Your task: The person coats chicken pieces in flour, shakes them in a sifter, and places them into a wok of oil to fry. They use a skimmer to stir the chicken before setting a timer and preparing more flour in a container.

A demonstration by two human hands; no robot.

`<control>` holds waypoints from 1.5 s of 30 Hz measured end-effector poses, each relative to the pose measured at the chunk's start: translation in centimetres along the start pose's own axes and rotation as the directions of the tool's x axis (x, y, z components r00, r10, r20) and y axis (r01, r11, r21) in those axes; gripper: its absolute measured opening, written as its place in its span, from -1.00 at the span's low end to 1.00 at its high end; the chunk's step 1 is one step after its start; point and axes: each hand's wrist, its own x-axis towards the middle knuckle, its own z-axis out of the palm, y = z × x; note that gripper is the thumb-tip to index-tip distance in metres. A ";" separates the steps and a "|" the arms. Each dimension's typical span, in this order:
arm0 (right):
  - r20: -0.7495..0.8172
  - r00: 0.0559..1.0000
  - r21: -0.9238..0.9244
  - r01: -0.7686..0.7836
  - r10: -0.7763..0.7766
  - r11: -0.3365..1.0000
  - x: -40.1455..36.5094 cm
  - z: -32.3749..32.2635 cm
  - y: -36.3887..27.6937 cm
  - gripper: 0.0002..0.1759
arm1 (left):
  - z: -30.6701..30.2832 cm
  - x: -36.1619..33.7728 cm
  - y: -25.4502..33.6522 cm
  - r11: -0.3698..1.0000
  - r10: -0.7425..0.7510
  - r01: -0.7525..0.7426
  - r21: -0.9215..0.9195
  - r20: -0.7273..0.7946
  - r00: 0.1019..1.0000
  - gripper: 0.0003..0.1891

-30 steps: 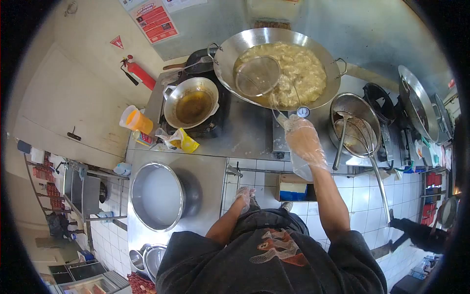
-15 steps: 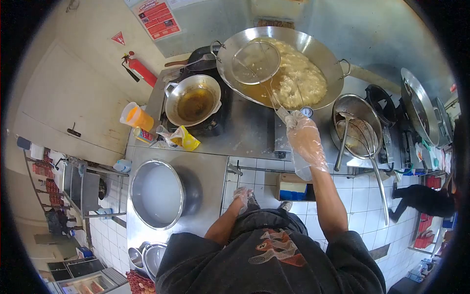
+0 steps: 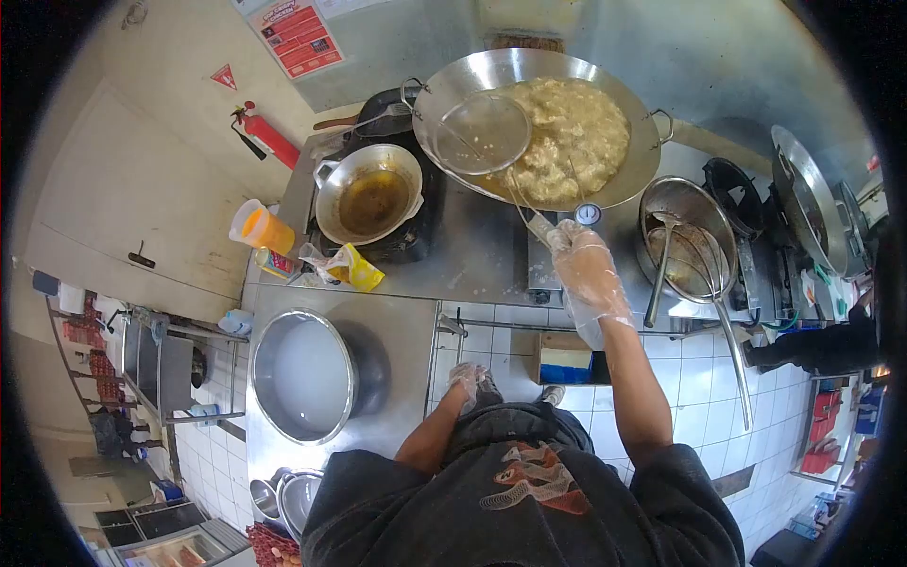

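Observation:
My right hand (image 3: 584, 269), in a clear plastic glove, is closed round the handle of a round wire-mesh skimmer (image 3: 484, 132). The skimmer's mesh is over the left side of a large wok (image 3: 652, 156); a few small crumbs show on it. Pale battered pieces (image 3: 576, 142) fry in bubbling oil on the wok's right side. A dial thermometer (image 3: 588, 214) sits at the near rim, just beyond my right hand. My left hand (image 3: 463, 383), also gloved, hangs low by my waist with its fingers loosely apart and nothing visible in it.
Left of the wok is a smaller pan (image 3: 370, 194) with brown oil. A yellow packet (image 3: 357, 269) and an orange-filled jug (image 3: 260, 229) stand nearby. A big metal bowl (image 3: 304, 378) holds whitish liquid. At right, a pot (image 3: 685, 241) holds a ladle and a strainer. A person (image 3: 817, 345) stands far right.
The skimmer has moved slightly down and left, its mesh now lower toward the oil. More of the frying pieces are visible. At far right, the other person has shifted.

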 end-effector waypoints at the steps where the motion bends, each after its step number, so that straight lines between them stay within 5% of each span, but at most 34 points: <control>1: 0.012 1.000 -0.009 -0.022 0.022 1.000 0.1 -0.2 0.3 -0.57 | 0.1 0.2 -0.1 1.000 0.001 -0.001 -0.023 0.000 1.000 -0.56; 10: 0.058 0.989 0.078 -0.143 0.139 0.987 -0.8 -0.8 -1.4 -0.58 | -1.3 -1.7 1.4 0.711 -0.139 0.142 -0.689 0.061 0.988 -0.58; 12: 0.060 0.988 0.054 -0.143 0.139 0.988 -0.7 -0.8 -1.2 -0.58 | 1.1 -0.2 0.6 0.444 -0.212 0.215 -0.870 0.131 0.969 -0.60; 14: 0.052 0.989 0.020 -0.137 0.136 0.990 -0.5 -0.9 -0.5 -0.58 | 4.4 1.7 -0.7 -0.066 -0.251 0.254 -0.965 0.263 0.932 -0.62; 17: 0.094 0.961 0.062 -0.265 0.258 0.962 -0.9 -2.3 -1.1 -0.57 | -1.7 -2.1 2.3 0.509 -0.278 0.244 -0.826 0.111 0.954 -0.64; 20: 0.122 0.967 0.114 -0.239 0.225 0.964 -1.5 -2.0 0.3 -0.58 | -3.4 -2.3 3.2 0.182 -0.309 0.452 -0.873 0.385 0.869 -0.76; 25: 0.033 0.992 0.037 -0.119 0.118 0.992 -2.1 -3.3 1.2 -0.65 | 3.5 1.1 -1.3 0.342 -0.200 0.258 -0.904 0.198 0.959 -0.74; 27: 0.022 0.993 0.022 -0.115 0.115 0.993 -2.0 -4.0 2.1 -0.64 | 4.5 0.9 -1.8 0.448 -0.151 0.069 -0.892 0.001 0.989 -0.72; 28: 0.046 0.991 0.023 -0.131 0.129 0.991 -1.9 -4.6 2.4 -0.61 | 4.5 1.1 -2.4 0.623 -0.122 0.054 -0.780 -0.029 0.992 -0.71; 30: 0.079 0.987 0.026 -0.143 0.141 0.989 -1.9 -5.4 2.2 -0.58 | 1.3 -0.4 -1.6 0.929 -0.061 0.040 -0.368 -0.043 0.997 -0.68; 31: 0.088 0.986 0.028 -0.142 0.139 0.990 -2.1 -5.6 1.8 -0.59 | 0.4 -0.9 -1.2 0.974 -0.046 0.036 -0.222 -0.040 0.998 -0.66; 32: 0.100 0.985 0.029 -0.141 0.138 0.990 -2.2 -5.8 1.6 -0.59 | 0.1 -1.3 -1.0 0.997 -0.035 0.032 -0.075 -0.036 0.999 -0.64; 35: 0.114 0.988 -0.026 -0.100 0.102 0.995 -1.6 -6.1 1.2 -0.71 | -0.2 -1.7 -0.9 0.949 -0.074 0.071 -0.307 0.002 0.997 -0.61; 38: 0.028 0.998 -0.065 0.053 -0.051 0.996 -0.9 -6.2 2.9 -0.72 | -0.7 -2.1 -0.8 0.976 -0.031 0.030 -0.217 -0.001 1.000 -0.66; 41: 0.087 0.992 -0.116 -0.077 0.087 0.990 -1.2 -7.5 1.9 -0.65 | -0.6 -1.8 -1.1 0.912 -0.102 0.101 -0.397 0.020 0.995 -0.70; 45: 0.092 0.995 -0.122 0.036 -0.024 0.992 -1.9 -8.7 2.4 -0.68 | 0.2 -0.9 -1.8 0.763 -0.230 0.217 -0.609 0.058 0.971 -0.74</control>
